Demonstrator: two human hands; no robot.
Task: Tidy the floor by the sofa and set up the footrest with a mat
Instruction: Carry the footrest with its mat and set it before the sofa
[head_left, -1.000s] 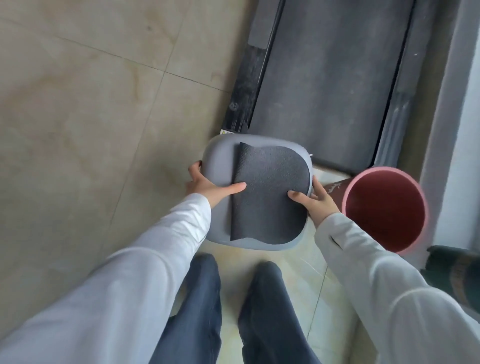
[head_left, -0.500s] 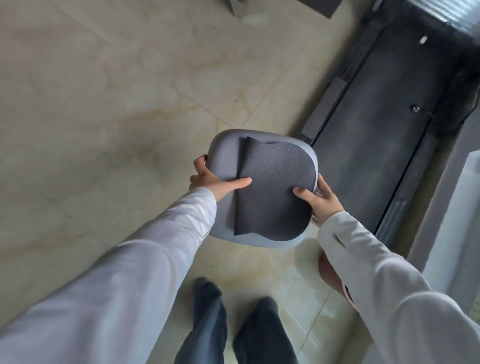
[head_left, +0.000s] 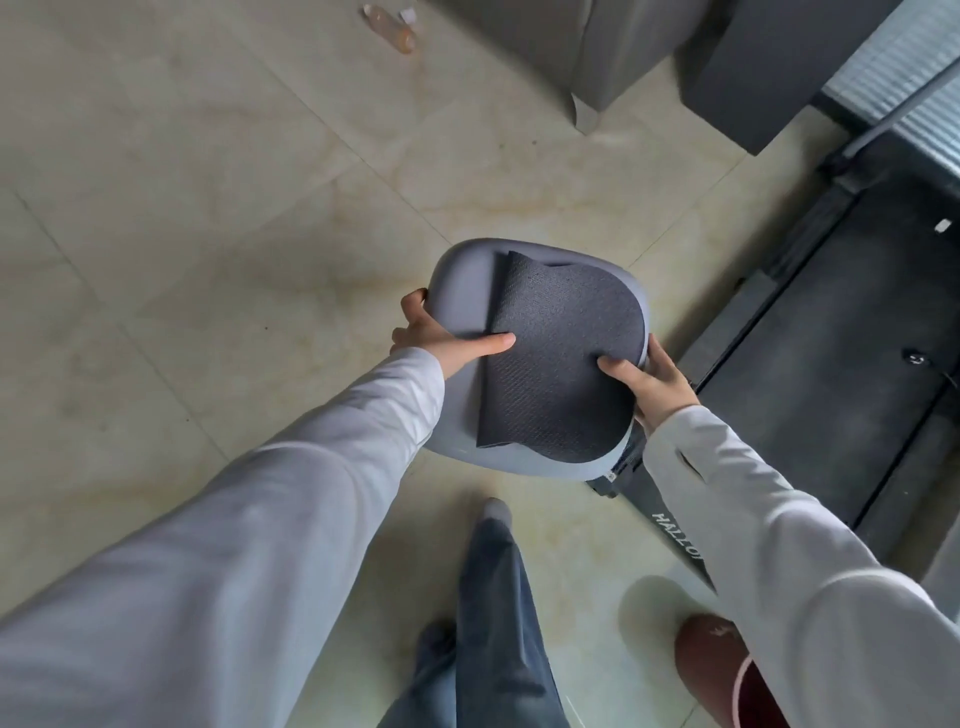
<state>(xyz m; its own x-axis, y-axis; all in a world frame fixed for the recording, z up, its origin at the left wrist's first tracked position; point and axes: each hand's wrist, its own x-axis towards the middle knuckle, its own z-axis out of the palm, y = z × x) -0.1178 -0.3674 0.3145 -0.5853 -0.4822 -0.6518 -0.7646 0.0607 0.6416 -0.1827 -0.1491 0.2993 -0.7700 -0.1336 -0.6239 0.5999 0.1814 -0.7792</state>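
Tiled floor (head_left: 208, 218), both hands' grip closed on footrest (head_left: 462, 291), thumbs pinning mat (head_left: 561, 364)

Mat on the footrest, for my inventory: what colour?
Dark charcoal grey mat, finely textured; head view.

Grey footrest (head_left: 462, 291), dark charcoal woven mat (head_left: 561, 358), beige marbled floor (head_left: 208, 208)

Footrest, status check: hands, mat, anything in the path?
Left hand and right hand grip the footrest, thumbs pinning the mat. Footrest carried above the floor. Treadmill close on the right; bottle lying ahead.
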